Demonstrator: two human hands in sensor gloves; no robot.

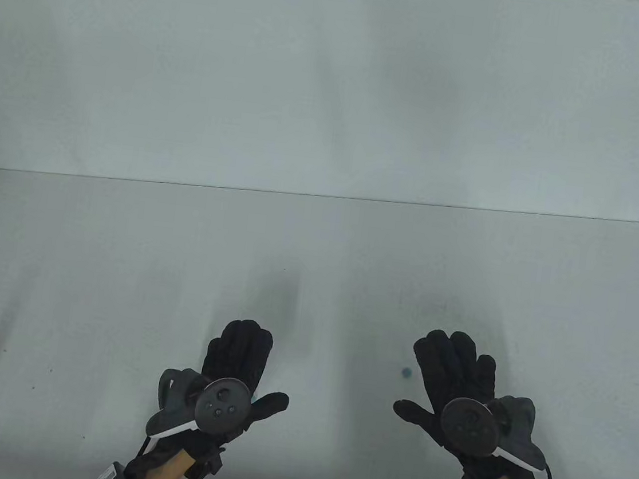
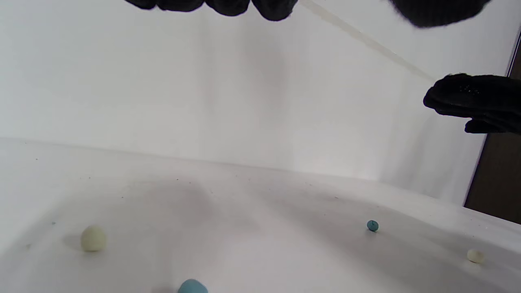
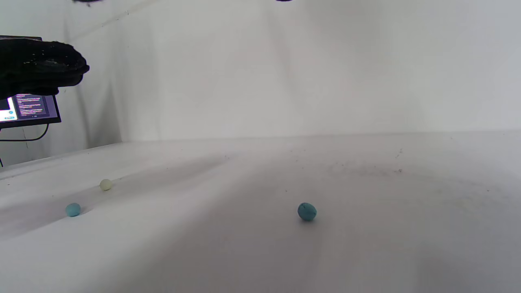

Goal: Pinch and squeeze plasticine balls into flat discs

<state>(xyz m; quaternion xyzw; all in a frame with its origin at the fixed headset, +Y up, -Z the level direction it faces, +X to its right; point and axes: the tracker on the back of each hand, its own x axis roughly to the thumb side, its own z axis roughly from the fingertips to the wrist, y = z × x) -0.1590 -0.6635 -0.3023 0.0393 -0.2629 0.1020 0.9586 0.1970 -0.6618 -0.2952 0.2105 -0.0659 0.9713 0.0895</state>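
Both hands, left hand (image 1: 235, 371) and right hand (image 1: 453, 381), hover flat, fingers spread, holding nothing.

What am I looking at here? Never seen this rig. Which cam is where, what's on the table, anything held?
No robot: a person's two hands in black sensor gloves, a round tracker strapped to the back of each. The top picture looks down at the table; left hand, right hand, both spread flat above it, nothing held. The other two come from cameras on each wrist, looking low across the table. Lying there are small plasticine balls: a dark teal ball, a light blue ball, a cream ball and a smaller cream ball. None is flattened yet.
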